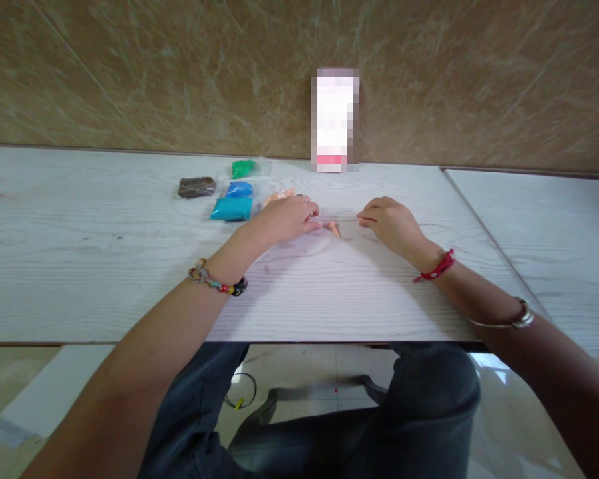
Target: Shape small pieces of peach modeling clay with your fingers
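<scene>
A small bent piece of peach-coloured clay (334, 229) lies on the white wood-grain table (104, 273). Beside it on the left is my left hand (290, 218), palm down, with the thumb tip close to the clay and a gap between thumb and curled fingers. Whether the thumb touches the clay is hard to tell. To the right of the clay, my right hand (392, 221) has its fingertips pressed together. A faint thin line shows at those fingertips; what they hold, if anything, is too small to name. A peach-coloured packet (281, 195) is partly hidden behind my left hand.
Left of my hands lie clear packets of clay: green (242, 169), blue (239, 189), teal (231, 209) and brown (196, 187). A blurred-out phone-like screen (335, 120) leans on the brown marbled wall (154, 73). A seam (494, 239) crosses the tabletop at right.
</scene>
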